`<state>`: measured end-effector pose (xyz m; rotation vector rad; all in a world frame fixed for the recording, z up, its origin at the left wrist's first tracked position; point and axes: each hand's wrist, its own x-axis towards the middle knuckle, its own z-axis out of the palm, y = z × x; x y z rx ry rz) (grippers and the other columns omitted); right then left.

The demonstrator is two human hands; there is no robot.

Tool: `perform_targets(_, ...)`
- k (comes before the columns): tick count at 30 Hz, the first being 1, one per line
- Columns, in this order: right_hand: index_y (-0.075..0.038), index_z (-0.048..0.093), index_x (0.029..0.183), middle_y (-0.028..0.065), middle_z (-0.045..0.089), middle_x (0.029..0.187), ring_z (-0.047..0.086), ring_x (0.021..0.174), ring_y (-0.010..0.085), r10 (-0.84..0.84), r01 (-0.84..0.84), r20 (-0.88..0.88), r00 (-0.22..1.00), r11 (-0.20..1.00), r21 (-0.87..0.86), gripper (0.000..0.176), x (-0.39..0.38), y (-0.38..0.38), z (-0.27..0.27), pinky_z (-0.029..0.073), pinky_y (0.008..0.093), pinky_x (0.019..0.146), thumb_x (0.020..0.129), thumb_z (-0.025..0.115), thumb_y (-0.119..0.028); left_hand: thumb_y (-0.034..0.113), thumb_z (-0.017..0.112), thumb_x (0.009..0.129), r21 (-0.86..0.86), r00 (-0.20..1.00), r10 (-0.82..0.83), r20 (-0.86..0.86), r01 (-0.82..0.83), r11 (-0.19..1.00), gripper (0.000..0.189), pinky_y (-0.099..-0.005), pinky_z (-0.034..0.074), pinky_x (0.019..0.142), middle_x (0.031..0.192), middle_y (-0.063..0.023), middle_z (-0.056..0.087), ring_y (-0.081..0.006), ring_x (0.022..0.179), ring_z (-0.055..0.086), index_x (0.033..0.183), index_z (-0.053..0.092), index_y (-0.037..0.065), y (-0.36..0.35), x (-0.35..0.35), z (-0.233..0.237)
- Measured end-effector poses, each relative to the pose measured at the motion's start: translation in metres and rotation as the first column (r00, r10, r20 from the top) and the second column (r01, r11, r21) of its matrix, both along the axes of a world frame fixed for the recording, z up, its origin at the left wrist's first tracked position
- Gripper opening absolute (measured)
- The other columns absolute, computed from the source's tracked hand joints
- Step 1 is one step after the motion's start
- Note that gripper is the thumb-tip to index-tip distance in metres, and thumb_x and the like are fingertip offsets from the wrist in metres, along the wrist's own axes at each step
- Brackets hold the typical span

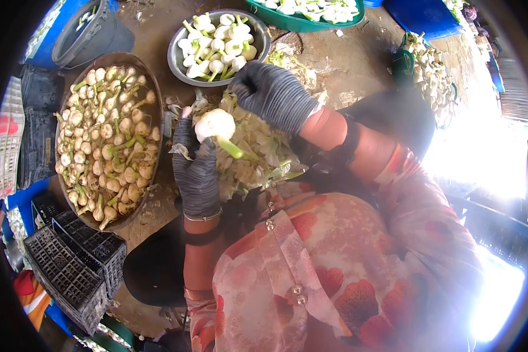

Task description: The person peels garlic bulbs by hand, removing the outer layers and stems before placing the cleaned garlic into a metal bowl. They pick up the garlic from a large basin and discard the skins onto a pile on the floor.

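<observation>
A peeled white garlic bulb (215, 124) with a short green stem is held in my left hand (196, 167), which wears a dark striped glove. My right hand (273, 97), gloved the same way, is raised just above and right of the bulb, apart from it. Its fingers are curled in, and what they hold, if anything, is hidden. Loose skins and leaves (249, 149) lie in a heap below both hands. Beyond them stands a metal bowl (264, 42) of peeled white bulbs. At the left, a wide brown basin (57, 138) holds unpeeled bulbs in water.
A green tub (305, 24) of peeled garlic stands at the top. A grey bucket (94, 44) is at the upper left, black crates (70, 267) at the lower left. More garlic (434, 76) is heaped at the right. My knees flank the skins.
</observation>
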<state>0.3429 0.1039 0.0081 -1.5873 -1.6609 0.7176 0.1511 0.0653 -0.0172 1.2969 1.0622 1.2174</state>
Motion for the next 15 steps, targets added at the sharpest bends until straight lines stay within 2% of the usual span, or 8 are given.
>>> perform_targets(1, -0.001, 0.066, 0.093, 0.0224, 0.067, 0.078, 0.066, 0.078, 0.0390, -0.008, 0.007, -0.042, 0.999, 1.000, -0.008, 0.031, 0.007, 0.002, -0.006, 0.053, 0.0453, 0.073, 0.092, 0.058, -0.031, 0.010, 0.066, 0.090, -0.016, 1.000, 0.004, 0.029, -0.003, 1.000, 0.057, -0.0346, 0.043, 0.102, 0.131, -0.0132, 0.054, -0.0195, 0.117, 0.053, 0.139, 0.043, -0.006, 0.001, -0.001, 0.000)
perform_targets(4, 0.004, 0.064, 0.103, 0.0165, 0.069, 0.082, 0.067, 0.080, 0.0256, 0.111, -0.110, 0.011, 0.994, 0.992, -0.058, 0.034, 0.007, -0.004, 0.009, 0.053, 0.0368, 0.078, 0.097, 0.058, -0.029, 0.018, 0.065, 0.092, -0.178, 0.988, -0.042, 0.149, 0.068, 0.982, 0.056, -0.0334, 0.043, 0.101, 0.130, -0.0119, 0.054, -0.0185, 0.116, 0.053, 0.138, 0.044, -0.005, 0.002, -0.011, -0.016)
perform_targets(5, 0.002, 0.064, 0.110, 0.0188, 0.069, 0.087, 0.068, 0.085, 0.0318, 0.180, -0.173, 0.031, 0.983, 0.972, -0.158, 0.043, 0.002, -0.009, 0.026, 0.052, 0.0385, 0.083, 0.099, 0.053, -0.037, 0.020, 0.065, 0.092, -0.199, 0.993, -0.049, 0.111, 0.070, 0.977, 0.056, -0.0327, 0.043, 0.101, 0.130, -0.0113, 0.054, -0.0181, 0.116, 0.053, 0.138, 0.045, -0.004, 0.001, -0.012, -0.024)
perform_targets(8, 0.000, 0.065, 0.112, 0.0192, 0.070, 0.088, 0.068, 0.089, 0.0352, 0.380, -0.271, 0.138, 0.914, 0.829, -0.489, 0.048, -0.014, -0.013, 0.049, 0.052, 0.0392, 0.086, 0.099, 0.049, -0.043, 0.022, 0.065, 0.092, -0.213, 0.988, -0.112, 0.105, 0.132, 0.968, 0.055, -0.0311, 0.044, 0.099, 0.128, -0.0101, 0.055, -0.0169, 0.114, 0.053, 0.137, 0.046, -0.004, -0.002, -0.006, -0.021)
perform_targets(9, -0.003, 0.062, 0.118, 0.0179, 0.070, 0.092, 0.068, 0.086, 0.0342, 0.401, -0.233, 0.252, 0.881, 0.830, -0.507, 0.042, -0.016, -0.013, 0.036, 0.053, 0.0391, 0.082, 0.101, 0.046, -0.038, 0.022, 0.064, 0.092, -0.225, 0.981, -0.134, 0.140, 0.164, 0.960, 0.055, -0.0307, 0.045, 0.098, 0.128, -0.0099, 0.055, -0.0165, 0.113, 0.053, 0.137, 0.046, -0.003, -0.003, -0.004, -0.016)
perform_targets(11, -0.005, 0.056, 0.125, 0.0179, 0.069, 0.096, 0.068, 0.085, 0.0333, 0.484, -0.453, 0.143, 0.863, 0.868, -0.206, 0.035, -0.006, -0.016, -0.004, 0.054, 0.0387, 0.078, 0.101, 0.046, -0.029, 0.023, 0.063, 0.093, -0.262, 0.959, -0.170, 0.228, 0.229, 0.938, 0.055, -0.0302, 0.045, 0.096, 0.127, -0.0093, 0.055, -0.0157, 0.111, 0.054, 0.138, 0.046, -0.003, -0.001, -0.002, -0.003)
perform_targets(14, -0.003, 0.054, 0.121, 0.0168, 0.067, 0.090, 0.067, 0.076, 0.0287, 0.493, -0.488, -0.024, 0.870, 0.866, 0.111, 0.029, -0.007, -0.011, -0.035, 0.054, 0.0367, 0.067, 0.100, 0.045, -0.021, 0.024, 0.060, 0.094, -0.238, 0.926, -0.205, 0.317, 0.287, 0.928, 0.053, -0.0297, 0.046, 0.093, 0.126, -0.0092, 0.055, -0.0143, 0.109, 0.054, 0.138, 0.045, -0.002, 0.001, 0.000, 0.004)
perform_targets(15, -0.002, 0.062, 0.108, 0.0139, 0.067, 0.079, 0.066, 0.070, 0.0253, 0.397, -0.389, -0.195, 0.897, 0.918, 0.083, 0.036, -0.009, -0.015, -0.030, 0.052, 0.0349, 0.065, 0.101, 0.044, -0.032, 0.025, 0.060, 0.095, -0.260, 0.911, -0.201, 0.361, 0.305, 0.916, 0.054, -0.0299, 0.047, 0.093, 0.126, -0.0094, 0.054, -0.0146, 0.109, 0.054, 0.139, 0.044, -0.002, 0.002, -0.003, -0.005)
